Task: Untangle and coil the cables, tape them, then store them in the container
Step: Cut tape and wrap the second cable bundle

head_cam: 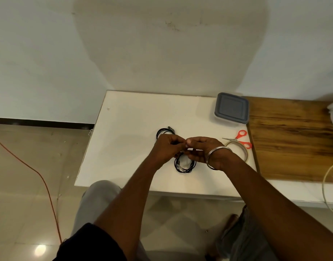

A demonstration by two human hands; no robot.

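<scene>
Curled left hand (166, 146) and right hand (204, 150) pinch coiled cable (184, 168).

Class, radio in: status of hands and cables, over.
Left grip and right grip pinch black coiled cable. Second black cable coil lies behind. Grey-lidded plastic container closed. Nothing in the way.

I see a thin orange cord (37, 173) crossing the beige tiled floor (20, 204), lower left. A brown wooden board (293, 140) lies right.

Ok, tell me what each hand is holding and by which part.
The left hand and right hand both pinch the near black cable coil at its top edge. Whether they also hold anything else cannot be told.
</scene>
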